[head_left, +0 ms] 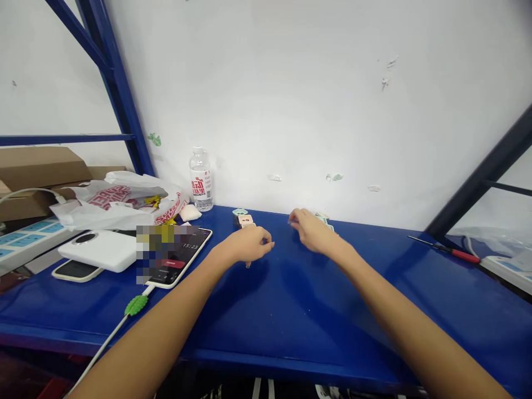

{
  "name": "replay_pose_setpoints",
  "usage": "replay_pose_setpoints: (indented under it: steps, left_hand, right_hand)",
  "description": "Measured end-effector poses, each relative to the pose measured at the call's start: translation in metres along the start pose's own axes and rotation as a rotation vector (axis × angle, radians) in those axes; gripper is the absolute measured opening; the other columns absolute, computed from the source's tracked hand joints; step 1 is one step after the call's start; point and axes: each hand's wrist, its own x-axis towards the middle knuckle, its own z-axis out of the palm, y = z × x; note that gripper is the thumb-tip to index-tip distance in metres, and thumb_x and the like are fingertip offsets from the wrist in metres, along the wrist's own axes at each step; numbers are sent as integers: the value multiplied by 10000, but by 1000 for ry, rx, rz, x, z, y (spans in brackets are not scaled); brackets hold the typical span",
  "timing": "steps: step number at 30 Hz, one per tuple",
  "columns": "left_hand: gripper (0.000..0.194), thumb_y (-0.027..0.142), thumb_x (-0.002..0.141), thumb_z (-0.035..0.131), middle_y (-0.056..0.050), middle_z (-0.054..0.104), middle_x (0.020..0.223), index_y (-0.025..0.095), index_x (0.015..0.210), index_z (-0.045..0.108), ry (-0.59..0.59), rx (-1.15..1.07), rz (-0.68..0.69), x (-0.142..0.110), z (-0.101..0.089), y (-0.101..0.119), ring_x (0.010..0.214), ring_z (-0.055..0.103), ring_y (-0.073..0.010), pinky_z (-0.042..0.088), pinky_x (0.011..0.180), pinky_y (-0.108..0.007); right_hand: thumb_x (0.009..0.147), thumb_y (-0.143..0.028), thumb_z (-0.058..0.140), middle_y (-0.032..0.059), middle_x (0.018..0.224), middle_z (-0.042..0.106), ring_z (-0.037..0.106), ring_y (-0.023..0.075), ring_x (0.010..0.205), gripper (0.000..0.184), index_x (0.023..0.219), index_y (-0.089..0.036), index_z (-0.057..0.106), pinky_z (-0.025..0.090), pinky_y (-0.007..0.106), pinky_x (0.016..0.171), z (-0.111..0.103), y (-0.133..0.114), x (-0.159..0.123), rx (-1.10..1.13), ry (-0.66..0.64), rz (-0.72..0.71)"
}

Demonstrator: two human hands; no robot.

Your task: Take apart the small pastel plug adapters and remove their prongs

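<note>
My left hand (248, 244) hovers over the blue tabletop, its fingers loosely bent and some of them apart; I see nothing held in it. Just behind it are a pinkish hexagonal piece (246, 220) with two dark dots and a pale green hexagonal piece (240, 212). To the right, my right hand (311, 228) has its fingers curled together, pointing left. Whatever they may pinch is too small to make out. Several pale green pieces (326, 221) lie beyond this hand, partly hidden by it.
At left on the blue table (266, 327) are a lit phone (183, 260) with a cable, a white power bank (102, 249), plastic bags (116, 199) and a water bottle (200, 180). A red-handled screwdriver (461, 255) and power strip (509, 269) lie right. A wall stands behind.
</note>
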Motion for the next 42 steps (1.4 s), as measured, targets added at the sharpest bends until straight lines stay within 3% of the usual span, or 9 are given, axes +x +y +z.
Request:
replay_pose_setpoints:
  steps: [3, 6, 12, 16, 19, 21, 24, 33, 42]
  left_hand:
    - [308, 411, 852, 444, -3, 662, 633, 167, 785, 619, -25, 5, -23, 1, 1, -2, 328, 526, -95, 400, 460, -209]
    - [276, 377, 848, 458, 12, 651, 613, 172, 808, 638, -31, 25, -14, 0, 2, 1, 336, 515, -82, 401, 482, -203]
    - [261, 350, 856, 471, -5, 661, 622, 192, 831, 676, 77, 109, 138, -1, 4, 2, 511, 575, -124, 364, 525, -221]
    - [299, 429, 854, 472, -5, 641, 583, 193, 817, 652, 84, 125, -4, -1, 4, -2, 500, 569, -141, 358, 524, -237]
    - [471, 559, 763, 580, 8, 641, 607, 180, 1042, 591, 36, 72, -116, -1, 3, -4, 511, 583, -156, 372, 535, -241]
    - [639, 612, 662, 665, -6, 667, 740, 180, 1117, 546, 32, 23, -37, 0, 4, -5, 624, 613, -173, 378, 560, -238]
    - [606, 572, 601, 734, -24, 657, 902, 179, 1035, 579, -12, -33, 124, 3, 8, -5, 766, 606, -184, 380, 612, -232]
    - [523, 365, 652, 754, 2, 636, 858, 190, 1090, 528, -133, -293, 133, 6, 12, -11, 634, 567, -113, 397, 599, -219]
    - [453, 560, 892, 382, 1, 583, 733, 163, 934, 595, -178, -241, 142, 5, 11, -7, 553, 570, -106, 426, 575, -222]
  right_hand:
    - [921, -354, 491, 235, 1221, 535, 587, 305, 1051, 360, 1189, -114, 520, 465, 359, 775, -8, 20, 36, -88, -12, 194]
    - [804, -513, 628, 206, 1013, 660, 640, 316, 939, 470, 1064, -122, 618, 483, 351, 697, -3, 34, 58, -127, -132, 264]
    - [825, -392, 648, 190, 1002, 683, 655, 305, 900, 355, 1055, -123, 629, 470, 351, 699, 9, 28, 66, -185, -151, 155]
    - [851, -439, 607, 178, 1078, 658, 610, 311, 988, 392, 1115, -149, 597, 444, 372, 791, 3, 6, 53, -184, -66, 3]
    - [871, -438, 576, 137, 1085, 654, 604, 273, 975, 380, 1141, -172, 574, 446, 337, 772, 0, -9, 27, -138, -51, -90]
    - [870, -441, 570, 101, 1034, 661, 608, 250, 916, 343, 1104, -190, 581, 447, 323, 727, 3, -16, 5, -41, -56, -177]
    - [894, -412, 523, 85, 1019, 651, 589, 241, 933, 288, 1086, -205, 581, 437, 337, 766, 11, -20, -24, 130, -65, -293]
    - [883, -506, 498, 9, 784, 629, 544, 174, 638, 359, 1113, -237, 559, 371, 278, 552, 12, -4, -44, 345, -154, -162]
    - [758, -598, 625, 77, 1008, 678, 616, 247, 831, 582, 1179, -198, 600, 456, 335, 684, 12, 11, -44, 319, -242, -53]
